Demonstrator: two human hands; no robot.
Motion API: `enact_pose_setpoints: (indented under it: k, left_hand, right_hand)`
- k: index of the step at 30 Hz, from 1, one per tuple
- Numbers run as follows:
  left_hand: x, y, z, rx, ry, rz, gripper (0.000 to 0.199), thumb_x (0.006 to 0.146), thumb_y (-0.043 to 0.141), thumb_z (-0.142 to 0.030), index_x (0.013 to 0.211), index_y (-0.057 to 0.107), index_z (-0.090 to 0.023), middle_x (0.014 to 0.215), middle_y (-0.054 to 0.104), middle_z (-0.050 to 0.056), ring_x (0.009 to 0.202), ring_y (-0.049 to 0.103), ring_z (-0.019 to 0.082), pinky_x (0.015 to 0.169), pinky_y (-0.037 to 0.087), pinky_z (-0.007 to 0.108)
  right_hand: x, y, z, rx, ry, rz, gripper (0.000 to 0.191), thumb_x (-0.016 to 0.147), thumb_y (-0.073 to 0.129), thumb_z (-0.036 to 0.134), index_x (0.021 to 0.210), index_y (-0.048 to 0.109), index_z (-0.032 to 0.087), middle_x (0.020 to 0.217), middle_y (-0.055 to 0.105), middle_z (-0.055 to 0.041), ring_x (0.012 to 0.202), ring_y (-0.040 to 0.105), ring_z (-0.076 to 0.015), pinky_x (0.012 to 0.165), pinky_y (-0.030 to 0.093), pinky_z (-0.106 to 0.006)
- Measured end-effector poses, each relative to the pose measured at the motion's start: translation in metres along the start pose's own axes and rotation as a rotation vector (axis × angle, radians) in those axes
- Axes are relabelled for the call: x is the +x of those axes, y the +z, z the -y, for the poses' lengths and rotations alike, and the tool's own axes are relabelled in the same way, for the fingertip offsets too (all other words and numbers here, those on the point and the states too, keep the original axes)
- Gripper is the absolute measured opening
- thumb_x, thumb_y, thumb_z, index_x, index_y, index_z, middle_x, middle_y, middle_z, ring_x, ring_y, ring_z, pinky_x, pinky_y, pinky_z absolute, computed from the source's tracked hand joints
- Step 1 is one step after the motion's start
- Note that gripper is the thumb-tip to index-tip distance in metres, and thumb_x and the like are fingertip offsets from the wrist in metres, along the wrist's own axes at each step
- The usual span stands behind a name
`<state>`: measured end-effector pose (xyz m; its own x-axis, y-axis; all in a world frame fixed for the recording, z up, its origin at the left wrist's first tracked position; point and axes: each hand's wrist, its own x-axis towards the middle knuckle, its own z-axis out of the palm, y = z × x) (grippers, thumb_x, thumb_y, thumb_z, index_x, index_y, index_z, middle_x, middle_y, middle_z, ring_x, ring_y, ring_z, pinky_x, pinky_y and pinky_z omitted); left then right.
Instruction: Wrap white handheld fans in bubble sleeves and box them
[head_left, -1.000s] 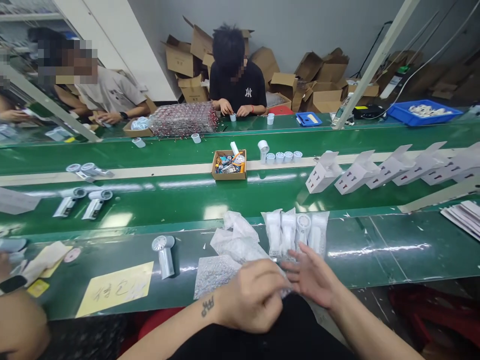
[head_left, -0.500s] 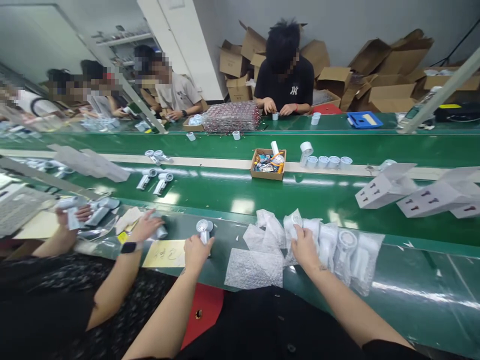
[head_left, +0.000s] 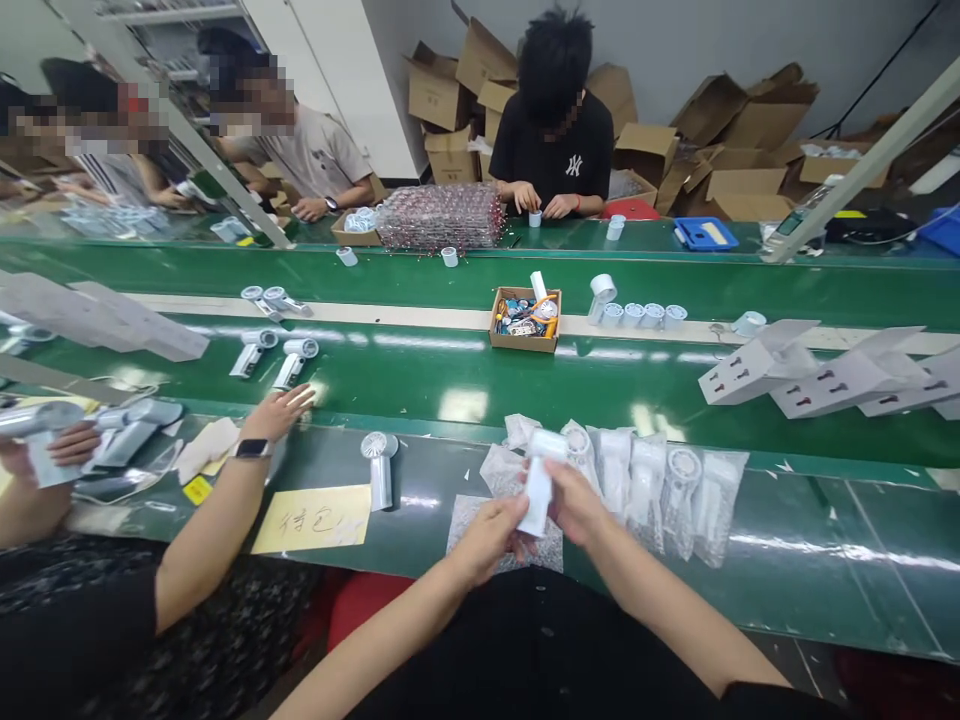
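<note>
In front of my chest I hold a light-coloured handheld fan [head_left: 537, 505], tilted, its round head pointing up and away. My left hand [head_left: 487, 538] is closed on the lower part of its handle. My right hand [head_left: 579, 500] grips it from the right, just below the head. Under my hands lie flat bubble-wrap bags [head_left: 466, 515], partly covered by them. Just beyond my right hand begins a row of several bagged fans [head_left: 646, 490]. A bare handheld fan [head_left: 381, 475] rests on the table to the left, apart from my hands.
A yellow card with handwriting [head_left: 311, 520] lies left. A co-worker's hand [head_left: 274, 415] reaches toward two fans on the green belt [head_left: 420, 375]. A small carton of parts [head_left: 525, 345] and white angled boxes [head_left: 757, 365] stand farther off. Other people sit opposite.
My left hand has lifted a fan from the table and carried it right. My right hand has left the bagged fans and joined it. The co-worker's hand moved toward the belt.
</note>
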<state>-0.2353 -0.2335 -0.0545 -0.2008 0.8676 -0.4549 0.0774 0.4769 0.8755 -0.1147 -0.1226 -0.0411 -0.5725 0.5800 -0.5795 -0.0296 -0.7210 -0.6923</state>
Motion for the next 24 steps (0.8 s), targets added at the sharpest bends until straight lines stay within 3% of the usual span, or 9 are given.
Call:
enact_pose_setpoints:
  k: [2,4,6,11,14,16,18,21,24]
  left_hand:
    - [0.021,0.014,-0.004,0.321,0.134,0.056,0.044,0.096,0.021,-0.037,0.088,0.058,-0.014,0.074,0.063,0.007,0.067,0.064,0.017,0.059,0.051,0.028]
    - [0.047,0.018,-0.003,0.542,0.225,0.01,0.026,0.093,0.036,-0.026,0.094,0.059,-0.014,0.093,0.065,0.011,0.091,0.063,0.021,0.079,0.051,0.036]
    - [0.07,0.018,0.001,0.618,0.264,0.008,0.014,0.082,0.051,-0.014,0.093,0.06,-0.014,0.104,0.063,0.013,0.107,0.056,0.026,0.093,0.045,0.042]
    - [0.088,0.001,-0.008,0.716,0.354,0.071,0.014,0.079,0.052,-0.008,0.079,0.063,-0.015,0.091,0.065,0.012,0.103,0.056,0.026,0.098,0.041,0.044]
    - [0.075,-0.02,-0.027,0.584,0.35,0.019,0.021,0.089,0.045,-0.021,0.092,0.064,-0.016,0.093,0.066,0.009,0.094,0.059,0.022,0.09,0.046,0.038]
    - [0.069,-0.034,-0.038,0.315,0.247,-0.053,0.027,0.09,0.044,-0.034,0.097,0.063,-0.016,0.082,0.065,0.006,0.073,0.06,0.017,0.069,0.05,0.03]
    - [0.07,-0.047,-0.043,0.084,0.107,-0.131,0.033,0.084,0.049,-0.045,0.095,0.062,-0.016,0.07,0.06,0.001,0.056,0.054,0.013,0.054,0.046,0.025]
    - [0.085,-0.063,-0.036,0.065,-0.003,-0.221,0.031,0.074,0.059,-0.045,0.082,0.061,-0.016,0.064,0.057,-0.001,0.054,0.052,0.013,0.054,0.044,0.025]
    - [0.097,-0.072,-0.024,0.174,-0.024,-0.336,0.017,0.066,0.066,-0.031,0.073,0.058,-0.017,0.064,0.057,0.001,0.067,0.057,0.018,0.066,0.046,0.031]
  right_hand:
    - [-0.008,-0.01,0.008,0.14,-0.059,-0.145,0.044,0.069,0.073,0.051,0.094,0.061,0.018,0.077,0.068,-0.0034,0.069,0.065,-0.0194,0.064,0.054,-0.032]
    - [-0.02,-0.029,0.018,0.139,-0.106,-0.252,0.042,0.067,0.077,0.045,0.096,0.06,0.02,0.072,0.067,-0.0001,0.067,0.066,-0.019,0.059,0.054,-0.03]
    - [-0.036,-0.047,0.025,0.123,-0.093,-0.258,0.042,0.067,0.079,0.04,0.099,0.059,0.021,0.073,0.067,0.0007,0.069,0.067,-0.0191,0.057,0.054,-0.028]
    - [-0.076,-0.067,0.02,0.202,0.004,-0.25,0.036,0.067,0.081,0.032,0.094,0.062,0.018,0.075,0.069,-0.0013,0.072,0.069,-0.0187,0.061,0.057,-0.027]
    - [-0.092,-0.07,0.013,0.302,0.04,-0.279,0.032,0.067,0.082,0.032,0.089,0.064,0.016,0.076,0.071,-0.0034,0.07,0.069,-0.0188,0.06,0.058,-0.027]
    - [-0.097,-0.072,0.012,0.363,0.065,-0.28,0.031,0.067,0.082,0.033,0.086,0.066,0.014,0.077,0.071,-0.0047,0.069,0.069,-0.0191,0.058,0.058,-0.028]
    - [-0.097,-0.073,0.015,0.393,0.08,-0.271,0.032,0.066,0.082,0.034,0.086,0.067,0.013,0.077,0.072,-0.0057,0.067,0.068,-0.0194,0.055,0.058,-0.028]
    - [-0.091,-0.071,0.018,0.402,0.075,-0.266,0.036,0.061,0.085,0.033,0.085,0.068,0.012,0.078,0.072,-0.006,0.068,0.069,-0.0199,0.054,0.059,-0.027]
    - [-0.083,-0.068,0.016,0.413,0.074,-0.26,0.037,0.059,0.087,0.031,0.084,0.068,0.012,0.077,0.072,-0.0059,0.068,0.068,-0.0195,0.055,0.059,-0.027]
